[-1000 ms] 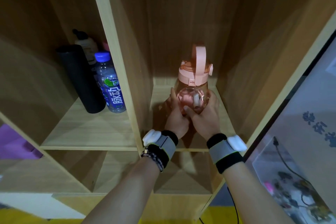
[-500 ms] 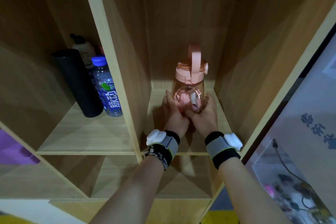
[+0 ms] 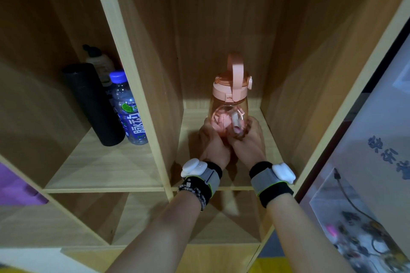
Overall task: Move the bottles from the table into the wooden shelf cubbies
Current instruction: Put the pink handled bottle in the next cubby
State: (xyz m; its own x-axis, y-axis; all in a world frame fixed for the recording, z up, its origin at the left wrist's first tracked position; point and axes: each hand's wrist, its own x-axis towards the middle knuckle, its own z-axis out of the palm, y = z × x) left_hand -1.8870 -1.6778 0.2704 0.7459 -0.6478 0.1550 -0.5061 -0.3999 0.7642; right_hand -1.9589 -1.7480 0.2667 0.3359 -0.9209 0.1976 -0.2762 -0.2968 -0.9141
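A clear pink water bottle [image 3: 230,95] with a pink lid and an upright carry loop stands on the floor of the right-hand cubby [image 3: 221,35]. My left hand [image 3: 214,143] and my right hand [image 3: 249,141] both wrap its lower body, one on each side. In the left-hand cubby stand a tall black flask [image 3: 93,102], a clear bottle with a blue cap and blue label [image 3: 128,106], and a pale bottle with a dark pump top [image 3: 98,62] behind them.
A wooden divider [image 3: 133,86] splits the two cubbies. Lower cubbies [image 3: 106,217] lie below the shelf board. A white panel with blue characters [image 3: 377,150] and a clear box of cables [image 3: 359,226] sit to the right. Something purple [image 3: 15,186] shows at the left edge.
Both hands have pushed the pink bottle a little deeper into the right cubby. The grip is unchanged.
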